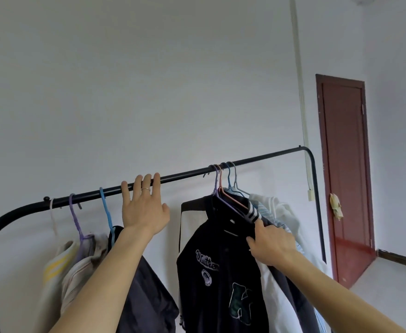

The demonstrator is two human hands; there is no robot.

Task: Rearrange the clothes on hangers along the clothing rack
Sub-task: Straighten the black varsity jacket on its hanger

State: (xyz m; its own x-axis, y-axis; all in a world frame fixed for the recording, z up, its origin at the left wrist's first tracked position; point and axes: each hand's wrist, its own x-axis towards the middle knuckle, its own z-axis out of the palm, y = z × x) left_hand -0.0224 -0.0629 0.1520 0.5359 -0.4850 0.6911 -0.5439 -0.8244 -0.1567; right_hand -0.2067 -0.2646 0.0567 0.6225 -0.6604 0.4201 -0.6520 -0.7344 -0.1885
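Bare white wall, dark clothing rack (185, 175) across it.
Left hand (144, 207) rests open on the rail's empty middle stretch — probably steadying it — while the right hand (273, 243) pinches the dark varsity jacket (218, 272) by its shoulder, among the right-hand hangers (226, 183), seemingly to slide it left.

The clothing rack (185, 175) is black against a white wall (149, 80). Left of centre hang a purple hanger (75, 217) and a blue hanger (106, 210). A cream garment (53, 265) at lower left has yellow stripes. The black jacket (221, 272) at centre carries white lettering and a green letter patch. The door (346, 176) at right is reddish brown.
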